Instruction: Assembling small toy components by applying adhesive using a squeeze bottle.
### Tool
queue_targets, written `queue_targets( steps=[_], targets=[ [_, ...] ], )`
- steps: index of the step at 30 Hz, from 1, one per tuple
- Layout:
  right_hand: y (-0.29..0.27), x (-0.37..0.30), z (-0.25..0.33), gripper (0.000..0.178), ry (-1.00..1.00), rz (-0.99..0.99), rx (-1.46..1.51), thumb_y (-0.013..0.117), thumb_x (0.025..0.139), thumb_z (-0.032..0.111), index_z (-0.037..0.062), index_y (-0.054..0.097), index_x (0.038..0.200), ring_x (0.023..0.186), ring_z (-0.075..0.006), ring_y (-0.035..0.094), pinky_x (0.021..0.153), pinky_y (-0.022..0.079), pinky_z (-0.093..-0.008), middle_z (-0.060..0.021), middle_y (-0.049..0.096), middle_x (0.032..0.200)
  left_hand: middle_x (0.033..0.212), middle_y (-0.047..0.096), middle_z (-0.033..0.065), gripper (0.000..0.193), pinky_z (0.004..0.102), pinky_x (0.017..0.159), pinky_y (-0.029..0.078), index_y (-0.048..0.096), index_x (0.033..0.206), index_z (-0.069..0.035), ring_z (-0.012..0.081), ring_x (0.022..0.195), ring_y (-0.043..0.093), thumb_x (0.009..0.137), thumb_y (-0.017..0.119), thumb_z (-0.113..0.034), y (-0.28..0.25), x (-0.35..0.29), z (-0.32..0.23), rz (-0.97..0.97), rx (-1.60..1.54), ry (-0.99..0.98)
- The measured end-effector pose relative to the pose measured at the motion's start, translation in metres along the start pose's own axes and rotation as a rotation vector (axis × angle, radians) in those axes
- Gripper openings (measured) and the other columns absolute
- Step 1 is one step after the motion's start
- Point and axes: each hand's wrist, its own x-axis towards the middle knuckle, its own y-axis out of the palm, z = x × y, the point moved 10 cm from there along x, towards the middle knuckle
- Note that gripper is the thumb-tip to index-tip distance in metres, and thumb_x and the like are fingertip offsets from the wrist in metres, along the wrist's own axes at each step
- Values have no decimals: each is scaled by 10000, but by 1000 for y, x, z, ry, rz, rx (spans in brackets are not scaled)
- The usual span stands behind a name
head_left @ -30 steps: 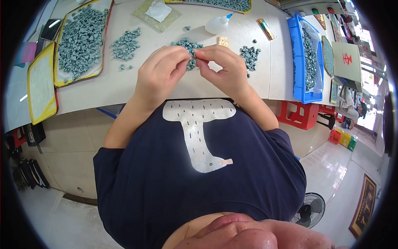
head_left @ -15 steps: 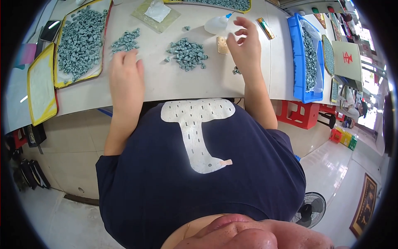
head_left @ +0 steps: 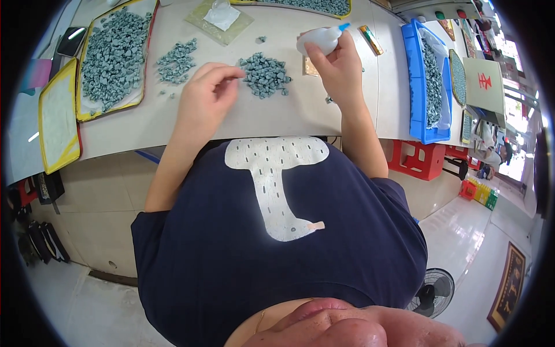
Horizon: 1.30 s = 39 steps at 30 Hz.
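A white squeeze bottle with a blue tip (head_left: pixel 319 41) is in my right hand (head_left: pixel 340 68), whose fingers wrap round it. It is tilted, with its tip pointing to the right, above a small tan block (head_left: pixel 310 66) on the table. My left hand (head_left: pixel 211 92) is closed, thumb and fingertips curled together at the left edge of the middle pile of grey-green stone pieces (head_left: pixel 266 75). Whatever those fingertips may hold is hidden. Left of this hand lies a looser, smaller pile of the same pieces (head_left: pixel 176 61).
A yellow-edged tray of stone pieces (head_left: pixel 115 58) stands on the left, beside a phone (head_left: pixel 70 41) and a yellow-edged board (head_left: pixel 58 118). At the back are a clear plastic bag (head_left: pixel 217 32) and another tray (head_left: pixel 315 4). A blue crate (head_left: pixel 417 87) stands on the right.
My left hand has moved right, from the smaller pile to the edge of the middle pile. My right hand has taken hold of the squeeze bottle and lifted it off the table.
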Motion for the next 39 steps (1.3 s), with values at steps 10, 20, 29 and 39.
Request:
queue_targets(
  steps=[10,20,29,39],
  targets=[
    [-3,-28,79,411,-420,96,-276,747,724,40,44,624,1116,873,-180,618,723,523,-273,-78,640,975,901,601,78,160,253,689,473,596,1064,26,124,779,546,935,533,-43,68,1,16,321,-1236,-351],
    [-2,-36,96,427,-609,43,-452,796,609,22,71,676,1016,810,-202,617,655,525,-273,-78,626,915,911,607,89,180,237,681,475,562,1076,17,135,778,542,921,573,-75,69,2,32,311,-1547,-348],
    [3,-39,106,439,-721,-12,-534,792,573,-24,90,687,984,787,-190,597,633,512,-276,-47,609,865,908,608,87,162,248,712,481,570,1055,13,131,767,542,925,571,-83,59,5,41,197,-1427,-353],
    [8,-43,116,402,-774,-40,-680,788,560,51,118,697,946,789,-191,594,646,474,-309,-19,618,841,904,607,83,136,258,729,474,575,1037,15,130,765,538,927,559,-65,51,6,36,173,-1312,-257]
  ],
)
